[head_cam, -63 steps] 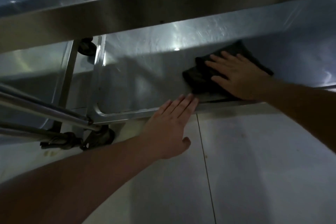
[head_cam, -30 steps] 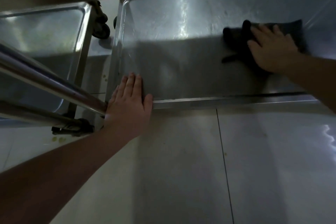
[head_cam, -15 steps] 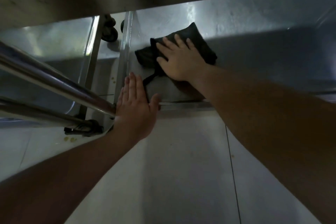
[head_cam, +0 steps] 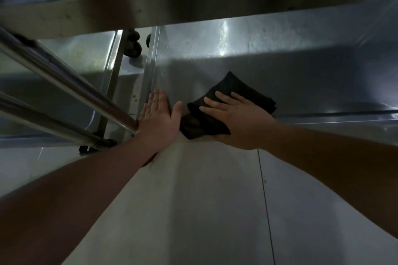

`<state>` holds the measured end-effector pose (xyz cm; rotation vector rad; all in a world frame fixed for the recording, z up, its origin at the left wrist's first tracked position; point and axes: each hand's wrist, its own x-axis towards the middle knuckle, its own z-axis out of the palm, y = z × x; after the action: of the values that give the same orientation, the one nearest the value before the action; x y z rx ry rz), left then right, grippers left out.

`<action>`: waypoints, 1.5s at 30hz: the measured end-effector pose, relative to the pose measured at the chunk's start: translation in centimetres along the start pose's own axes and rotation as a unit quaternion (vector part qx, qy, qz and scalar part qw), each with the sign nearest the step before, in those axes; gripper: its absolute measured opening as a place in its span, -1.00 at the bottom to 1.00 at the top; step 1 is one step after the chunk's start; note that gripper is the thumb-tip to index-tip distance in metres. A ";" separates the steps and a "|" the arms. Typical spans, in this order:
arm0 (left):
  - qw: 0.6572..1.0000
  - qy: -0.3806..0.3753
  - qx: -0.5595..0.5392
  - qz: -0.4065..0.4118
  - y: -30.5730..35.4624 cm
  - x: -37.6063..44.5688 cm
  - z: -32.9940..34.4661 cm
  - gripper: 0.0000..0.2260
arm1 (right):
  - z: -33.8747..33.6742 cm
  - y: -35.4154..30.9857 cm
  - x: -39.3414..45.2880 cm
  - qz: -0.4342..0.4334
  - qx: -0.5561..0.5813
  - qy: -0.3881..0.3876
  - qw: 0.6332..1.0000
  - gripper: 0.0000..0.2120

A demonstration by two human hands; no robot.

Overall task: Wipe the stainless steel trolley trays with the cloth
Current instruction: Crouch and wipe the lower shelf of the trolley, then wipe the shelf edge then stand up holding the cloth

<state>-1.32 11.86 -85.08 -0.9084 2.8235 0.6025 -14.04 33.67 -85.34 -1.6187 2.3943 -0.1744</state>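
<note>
The lower stainless steel trolley tray [head_cam: 269, 60] spreads across the middle of the head view, shiny and partly in shadow. A folded black cloth [head_cam: 215, 118] lies at the tray's near left corner, over its front rim. My right hand [head_cam: 239, 118] presses flat on the cloth with straight fingers. My left hand [head_cam: 159, 120] rests flat on the tray's near left corner, fingers straight, thumb almost touching the cloth. The upper tray's rim [head_cam: 193, 4] crosses the top of the view.
Two steel handle tubes [head_cam: 64, 88] run diagonally at the left, ending beside my left wrist. A second steel tray [head_cam: 64, 66] stands further left. Black caster wheels [head_cam: 133, 47] show between the two. Pale floor tiles [head_cam: 215, 211] fill the foreground.
My right hand has slid the cloth from the far left corner toward me to the tray's front rim. My left hand stays flat on the corner.
</note>
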 end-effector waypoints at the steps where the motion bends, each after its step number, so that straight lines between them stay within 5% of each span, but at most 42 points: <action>1: 1.000 -0.005 0.003 0.000 0.1 -0.1 -0.2 -0.29 | 0.1 -0.2 -0.7 -0.005 0.009 0.011 1.000 -0.32; 7: 0.997 -0.022 -0.063 -0.037 1.8 -0.2 -2.2 -0.32 | -0.9 -0.9 -3.9 -0.001 0.038 0.077 0.996 -0.50; 18: 0.997 -0.018 -0.071 0.009 6.8 -7.8 -3.3 -0.42 | -7.2 -2.3 -9.5 0.051 0.009 -0.085 0.995 -0.37; 26: 0.974 -0.218 0.059 -0.030 6.3 -21.9 -8.2 -0.45 | -13.4 -6.8 -17.5 0.122 0.027 -0.223 0.967 -0.40; 31: 0.936 -0.330 0.119 -0.038 6.7 -27.4 -15.5 -0.49 | -20.3 -12.2 -20.5 0.145 0.037 -0.262 0.953 -0.42; 37: 0.923 -0.361 0.113 -0.072 7.7 -31.9 -28.7 -0.50 | -31.3 -20.3 -19.7 0.202 0.059 -0.315 0.926 -0.46; 45: 0.951 -0.287 0.067 -0.089 7.8 -35.8 -47.0 -0.55 | -48.1 -33.7 -12.4 0.215 0.093 -0.425 0.874 -0.48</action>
<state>23.83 17.75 -31.44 -0.7912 2.2068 0.5348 7.69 30.58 -29.47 -0.7741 1.8671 0.3207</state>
